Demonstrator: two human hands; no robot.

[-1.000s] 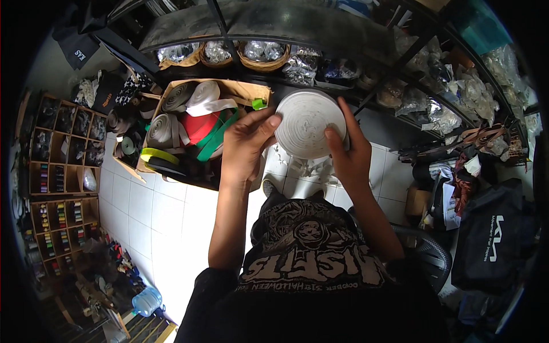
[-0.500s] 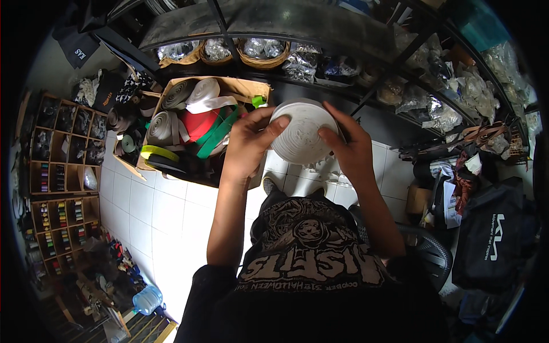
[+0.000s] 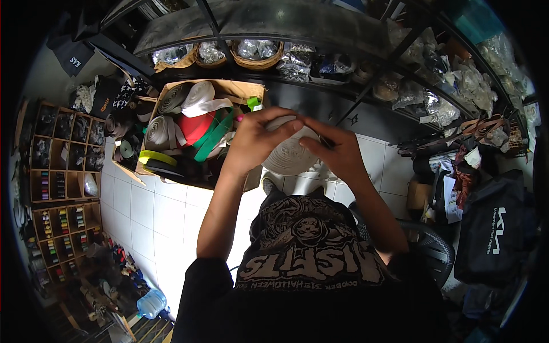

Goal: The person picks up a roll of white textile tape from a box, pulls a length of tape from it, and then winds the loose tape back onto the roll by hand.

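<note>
Between my two hands is a round roll of white webbing, wound flat in a spiral and held up in front of me. My left hand grips its left and upper side, thumb lying across the face. My right hand holds the upper right edge, with its thumb bent onto the face. The fingertips of both hands come close together at the top of the roll, and part of its rim is hidden behind them. Left of the roll stands a cardboard box full of strap rolls, among them a red roll and green webbing.
A dark metal shelf with baskets and plastic bags runs along the far side. Wooden cubbies with thread spools stand at left. A black chair is at my right, near a black bag. A water jug lies lower left.
My hands have drawn closer together over the top of the white roll. Both thumbs have shifted on its face, and more of the roll is covered. The view has moved slightly.
</note>
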